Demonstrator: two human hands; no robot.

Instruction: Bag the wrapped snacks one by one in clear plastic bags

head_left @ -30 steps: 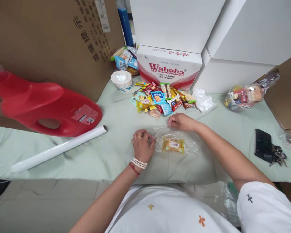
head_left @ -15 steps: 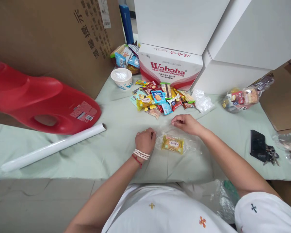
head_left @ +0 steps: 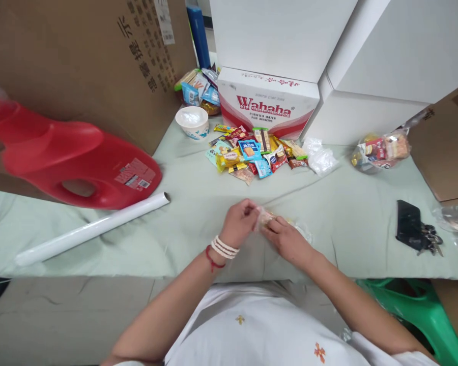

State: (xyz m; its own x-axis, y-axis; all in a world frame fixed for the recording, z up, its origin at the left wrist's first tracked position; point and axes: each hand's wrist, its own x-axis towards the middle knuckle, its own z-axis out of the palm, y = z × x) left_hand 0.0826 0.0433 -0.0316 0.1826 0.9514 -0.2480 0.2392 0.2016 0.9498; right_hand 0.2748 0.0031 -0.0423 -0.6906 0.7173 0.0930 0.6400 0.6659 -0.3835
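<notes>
My left hand (head_left: 239, 222) and my right hand (head_left: 284, 239) meet at the near middle of the table, both pinched on a clear plastic bag (head_left: 299, 229) with a yellow snack packet inside. The hands cover most of the bag; only its right edge shows. A white bead bracelet and a red string are on my left wrist. A pile of colourful snack packets (head_left: 252, 150) lies further back on the pale green tablecloth (head_left: 183, 213).
A red detergent jug (head_left: 72, 157) lies at the left beside a white roll (head_left: 91, 230). A white bowl (head_left: 192, 122), a Wahaha box (head_left: 267, 104), a filled snack bag (head_left: 379, 150), a black wallet with keys (head_left: 414, 226) and a green stool (head_left: 420, 310) are around.
My right hand came back from the bag's far edge and joined my left hand. The flat bag has been gathered up between both hands, hiding the yellow packet.
</notes>
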